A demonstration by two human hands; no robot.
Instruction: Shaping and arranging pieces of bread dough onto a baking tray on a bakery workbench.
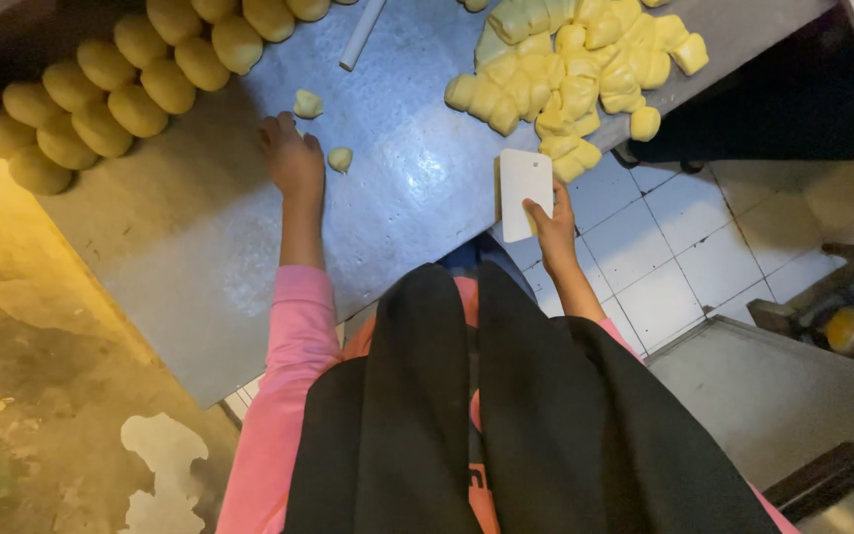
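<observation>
While the metal table (190,247) fills the upper part of the head view, about fifteen round yellow dough balls (121,84) sit in rows at its far left edge, touching one another. Just right of them the left hand (294,158) lies palm down on the steel, fingers close together and pressed flat, gripping nothing. Two small dough scraps flank its fingertips: one scrap (307,103) just beyond them, the other scrap (340,158) just beside the hand's right edge, neither clearly touched. A white tube (362,34) lies farther up the table. Right of centre spreads a heap of cut dough pieces (575,74), too crowded to count exactly, well over twenty. Below that heap, at the table's near edge, the right hand (554,229) pinches a white rectangular dough scraper (525,194) by its lower corner, thumb on its face, the other fingers hidden behind; the blade stands upward from the fingers, just short of the nearest cut pieces. White floor tiles (664,257) show beyond it.
</observation>
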